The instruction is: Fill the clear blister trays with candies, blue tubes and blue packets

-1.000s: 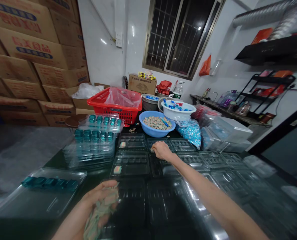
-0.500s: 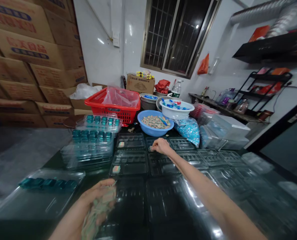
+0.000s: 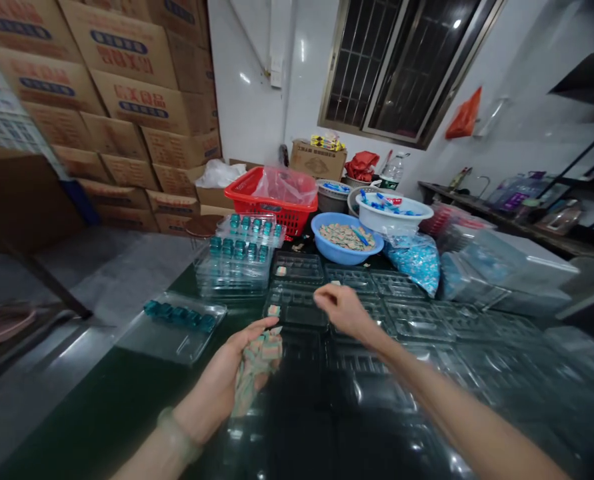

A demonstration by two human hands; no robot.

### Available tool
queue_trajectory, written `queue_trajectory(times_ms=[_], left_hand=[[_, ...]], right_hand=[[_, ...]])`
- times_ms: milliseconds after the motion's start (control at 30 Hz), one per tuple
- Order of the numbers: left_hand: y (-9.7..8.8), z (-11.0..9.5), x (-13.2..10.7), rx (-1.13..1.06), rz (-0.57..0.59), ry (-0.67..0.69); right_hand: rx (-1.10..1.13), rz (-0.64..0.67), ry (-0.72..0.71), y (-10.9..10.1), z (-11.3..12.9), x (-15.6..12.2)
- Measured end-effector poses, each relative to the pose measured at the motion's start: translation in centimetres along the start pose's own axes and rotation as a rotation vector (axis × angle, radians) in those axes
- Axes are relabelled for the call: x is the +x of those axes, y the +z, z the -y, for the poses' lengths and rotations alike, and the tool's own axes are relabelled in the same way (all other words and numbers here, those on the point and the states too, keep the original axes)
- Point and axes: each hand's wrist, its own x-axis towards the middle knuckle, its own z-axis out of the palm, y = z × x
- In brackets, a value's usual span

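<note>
Stacked cardboard cartons (image 3: pixel 137 87) occupy the far left of the work area, beneath and beside which the dark surface (image 3: pixel 77 427) extends forward. At the far edge of the surface stand a red plastic basket (image 3: pixel 271 212), a blue bowl (image 3: pixel 347 250) of small striped pieces, and a white bowl (image 3: pixel 394 223) of blue-wrapped items. A bag of blue-wrapped items (image 3: pixel 417 263) lies to the right of the blue bowl. Left of centre are a stack of clear trays (image 3: pixel 237 267) and a single clear tray (image 3: pixel 177 330), both holding teal pieces.

The right hand (image 3: pixel 344 310) is at the centre of the surface, fingers curled toward the thumb; whether it has hold of a piece cannot be determined. The nearest clear tray (image 3: pixel 297 307) lies just to its left, with 1 striped piece in a compartment. The left hand (image 3: pixel 227 380) is nearer the viewer, partly open and cupped around a bundle of small striped pieces (image 3: pixel 257 367), whose long axis tilts from upper right to lower left.
</note>
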Motion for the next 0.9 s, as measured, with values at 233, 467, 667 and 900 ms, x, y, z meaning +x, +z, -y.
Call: queue_trajectory(times_ms=[233,467,667,900], left_hand=[[1.6,1.0,-1.4,0.172,0.043,0.177],[3.6,2.0,-3.5,0.213,-0.052,0.194],[4.1,2.7,-5.5,0.23,-0.012,0.205],[5.4,4.8,-7.9,0.295,0.016,0.223]], right_hand=[[0.573,0.196,0.135,3.0,6.1,-4.8],[0.74,0.046,0.156,2.3,6.9,-7.5],[0.991,0.02,0.17,-0.1,6.7,-9.5],[1.197,0.152,0.278,-0.7,5.5,-11.3]])
